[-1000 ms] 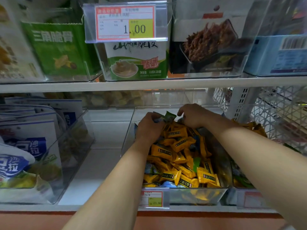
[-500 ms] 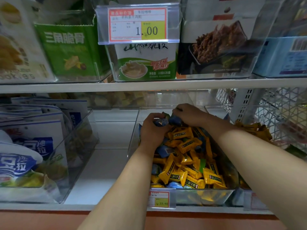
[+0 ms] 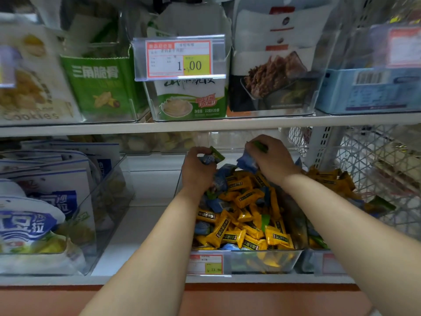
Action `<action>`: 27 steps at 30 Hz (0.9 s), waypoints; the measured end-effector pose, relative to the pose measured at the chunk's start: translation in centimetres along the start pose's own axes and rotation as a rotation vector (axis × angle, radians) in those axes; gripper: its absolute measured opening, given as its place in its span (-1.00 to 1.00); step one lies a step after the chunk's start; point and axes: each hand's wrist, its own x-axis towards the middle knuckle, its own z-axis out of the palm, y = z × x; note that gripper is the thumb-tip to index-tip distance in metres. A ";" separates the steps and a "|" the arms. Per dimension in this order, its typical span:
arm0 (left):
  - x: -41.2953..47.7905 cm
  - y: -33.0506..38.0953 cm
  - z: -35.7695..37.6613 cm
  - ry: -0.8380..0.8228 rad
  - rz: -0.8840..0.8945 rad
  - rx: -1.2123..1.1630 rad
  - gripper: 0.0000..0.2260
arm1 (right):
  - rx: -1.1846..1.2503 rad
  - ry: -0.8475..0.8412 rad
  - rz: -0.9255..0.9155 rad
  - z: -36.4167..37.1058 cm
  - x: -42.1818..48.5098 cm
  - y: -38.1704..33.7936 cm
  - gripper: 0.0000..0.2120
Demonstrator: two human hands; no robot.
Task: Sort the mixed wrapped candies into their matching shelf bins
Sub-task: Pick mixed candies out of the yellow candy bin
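Well, left hand (image 3: 198, 172): curled tight, knuckles up, at the back of the bin. It gripped a small bunch from which a blue candy (image 3: 207, 158) and a green candy (image 3: 217, 153) stuck out, probably bunched so several strays could leave in one trip.
Right hand (image 3: 274, 161): fingers curled, pinching a blue wrapper (image 3: 247, 161) underneath and a green wrapper (image 3: 259, 145) near the fingertips. It was held just above the pile.
Bin (image 3: 262, 261): clear plastic, sitting on the lower shelf (image 3: 145, 279) with both forearms reaching in over its front wall.
Yellow candies (image 3: 241, 197): filled most of the bin, so this looked like their proper home. That would explain why neither hand had taken any.
Leftover strays (image 3: 214, 205): blue pieces lay among the yellow on the left side, and a green piece (image 3: 264, 221) lay nearer the middle, so the sorting seemed well short of done.
Neighbouring bin (image 3: 328, 179): just to the right, it held more yellow candies and some green ones. Which bin took the blue ones could not be told.
Price tag (image 3: 206, 264): clipped to the bin's front, its print too small to read.
Next move: likely lifting both handfuls clear without spilling loose pieces.
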 end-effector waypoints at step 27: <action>-7.3 -0.3 -0.3 -0.216 0.421 0.724 -0.76 | -0.481 -0.113 0.203 -9.5 -7.3 3.0 -0.56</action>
